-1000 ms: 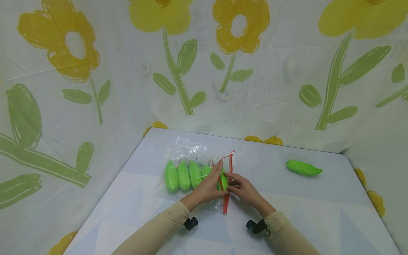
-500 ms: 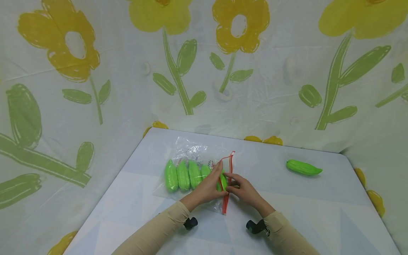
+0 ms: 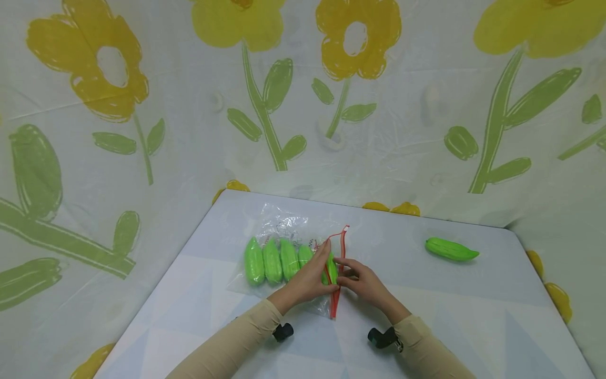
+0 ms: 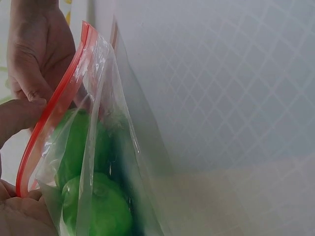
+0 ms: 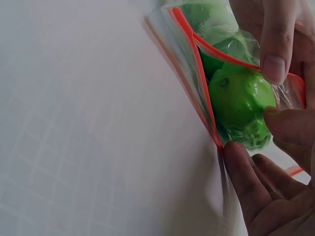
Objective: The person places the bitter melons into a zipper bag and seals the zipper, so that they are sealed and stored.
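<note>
A clear zip bag [image 3: 279, 223] with a red zip edge [image 3: 335, 305] lies flat, its mouth towards the right. Inside are several bright green ridged gourds [image 3: 254, 263], side by side. Another green gourd [image 5: 241, 98] sits in the gaping mouth. My left hand [image 3: 305, 281] lies across the bag and grips the upper lip, its thumb [image 5: 273, 69] over the red strip. My right hand [image 3: 362, 279] is bent around the gourd at the mouth: its thumb touches the gourd, its fingertips [image 5: 236, 155] are right at the lower red lip. The left hand partly hides the gourds beneath it.
One more green gourd [image 3: 452, 249] lies by itself at the back right of the pale table [image 3: 426, 310]. A flower-printed curtain [image 3: 402, 131] hangs behind the table and at both sides. Black wrist cameras [image 3: 381, 338] sit below the forearms.
</note>
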A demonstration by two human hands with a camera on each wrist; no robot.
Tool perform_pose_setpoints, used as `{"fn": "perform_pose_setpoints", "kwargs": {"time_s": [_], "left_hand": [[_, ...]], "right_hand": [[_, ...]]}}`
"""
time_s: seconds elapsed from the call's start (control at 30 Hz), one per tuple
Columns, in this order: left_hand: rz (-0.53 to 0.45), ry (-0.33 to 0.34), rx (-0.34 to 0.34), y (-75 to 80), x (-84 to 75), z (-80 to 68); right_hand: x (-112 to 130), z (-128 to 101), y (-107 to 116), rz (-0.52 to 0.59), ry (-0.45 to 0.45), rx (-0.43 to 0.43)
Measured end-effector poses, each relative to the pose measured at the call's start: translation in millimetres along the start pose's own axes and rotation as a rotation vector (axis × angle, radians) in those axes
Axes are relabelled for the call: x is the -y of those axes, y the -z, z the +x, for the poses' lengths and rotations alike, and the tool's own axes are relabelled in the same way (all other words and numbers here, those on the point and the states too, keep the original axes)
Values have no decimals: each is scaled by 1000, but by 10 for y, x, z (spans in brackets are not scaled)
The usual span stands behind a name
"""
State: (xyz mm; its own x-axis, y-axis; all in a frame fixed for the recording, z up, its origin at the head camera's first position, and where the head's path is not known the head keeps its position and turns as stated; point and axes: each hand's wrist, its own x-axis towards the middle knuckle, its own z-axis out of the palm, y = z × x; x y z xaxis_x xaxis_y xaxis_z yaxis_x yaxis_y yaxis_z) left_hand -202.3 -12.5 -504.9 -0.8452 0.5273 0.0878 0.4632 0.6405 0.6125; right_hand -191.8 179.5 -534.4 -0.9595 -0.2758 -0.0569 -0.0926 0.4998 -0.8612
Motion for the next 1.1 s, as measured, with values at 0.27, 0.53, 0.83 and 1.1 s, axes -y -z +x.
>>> {"fn": "perform_pose_setpoints", "kwargs": {"time_s": [0.27,0.53,0.83,1.1], "left_hand": [[-2,9,4,8,-12,-8],[-11,26,10,12,-26,-6],[-12,34,18,16,-32,-4],[-14,48,24,13,-47,-11]], "right_hand": [[-25,-20,52,-9,0,-4],[-103,-62,143,-22,-33,-30],[-213,-154,345,-22,-47,-40],[-336,-232,510,-34,-79,-68]]}}
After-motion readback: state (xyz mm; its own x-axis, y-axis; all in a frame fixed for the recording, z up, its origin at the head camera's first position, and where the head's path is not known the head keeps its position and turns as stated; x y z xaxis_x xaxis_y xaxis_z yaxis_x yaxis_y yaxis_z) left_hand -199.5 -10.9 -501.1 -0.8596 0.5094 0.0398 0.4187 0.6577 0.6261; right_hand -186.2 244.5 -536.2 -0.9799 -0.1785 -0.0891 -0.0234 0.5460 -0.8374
